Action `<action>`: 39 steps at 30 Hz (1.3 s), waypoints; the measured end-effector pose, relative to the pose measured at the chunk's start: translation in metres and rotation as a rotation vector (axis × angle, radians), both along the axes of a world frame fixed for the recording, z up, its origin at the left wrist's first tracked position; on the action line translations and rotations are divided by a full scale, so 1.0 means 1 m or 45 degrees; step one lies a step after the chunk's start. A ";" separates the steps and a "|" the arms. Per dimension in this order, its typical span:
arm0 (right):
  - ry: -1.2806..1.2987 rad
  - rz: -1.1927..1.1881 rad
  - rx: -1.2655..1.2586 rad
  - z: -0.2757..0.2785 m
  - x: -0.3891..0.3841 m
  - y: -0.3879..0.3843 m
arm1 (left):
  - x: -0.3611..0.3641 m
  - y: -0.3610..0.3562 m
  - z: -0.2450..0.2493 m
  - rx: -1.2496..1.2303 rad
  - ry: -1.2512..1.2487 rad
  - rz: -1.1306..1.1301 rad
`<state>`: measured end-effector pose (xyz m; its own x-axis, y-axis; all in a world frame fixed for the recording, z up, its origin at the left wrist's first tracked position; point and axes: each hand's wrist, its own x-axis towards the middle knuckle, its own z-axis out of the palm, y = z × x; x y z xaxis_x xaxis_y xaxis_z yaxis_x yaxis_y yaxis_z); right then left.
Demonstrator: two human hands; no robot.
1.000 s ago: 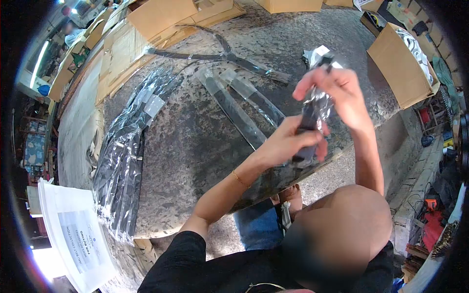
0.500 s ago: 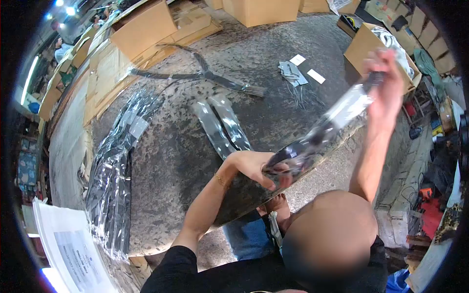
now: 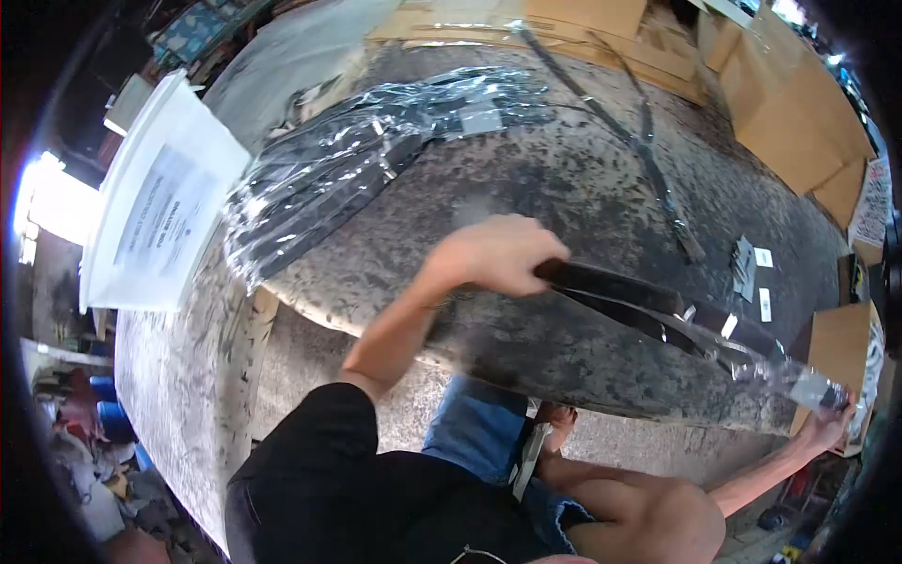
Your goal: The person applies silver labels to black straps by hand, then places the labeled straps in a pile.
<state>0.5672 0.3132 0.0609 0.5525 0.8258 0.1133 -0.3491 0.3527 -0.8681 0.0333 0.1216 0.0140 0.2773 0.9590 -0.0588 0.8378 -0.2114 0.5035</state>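
A long black strap (image 3: 620,291) in clear plastic, perhaps a belt, stretches between my hands above the table's front edge. It shows as two dark bands with a gap between them. My left hand (image 3: 507,256) is closed round its left end, with the knuckles up. At the far right, my right hand (image 3: 829,425) pinches the other end, where shiny clear plastic (image 3: 770,371) and a pale label show. Behind my left hand lies a pile of similar plastic-wrapped black straps (image 3: 348,160).
On the dark, worn table (image 3: 526,179), a loose dark strap (image 3: 648,164) lies beyond the held one. Grey cards (image 3: 744,268) and white tags (image 3: 764,304) lie at right, near an open carton (image 3: 841,348). A white bin (image 3: 160,207) stands left. Large cardboard boxes (image 3: 794,103) line the back.
The view has turned left. My hands have spread farther apart, and the strap is now stretched out nearly level. The two wrapped bands lying beside my left hand no longer show there.
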 end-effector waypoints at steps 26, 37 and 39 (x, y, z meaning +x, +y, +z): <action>-0.601 2.055 -0.201 -0.159 -0.324 -0.067 | -0.003 -0.088 -0.044 0.347 0.193 0.452; -1.010 0.863 -0.167 -0.195 -0.189 -0.054 | 0.090 0.169 -0.135 0.759 -0.168 0.179; -1.062 0.878 -0.151 -0.195 -0.188 -0.051 | 0.091 0.214 -0.151 0.833 -0.031 0.144</action>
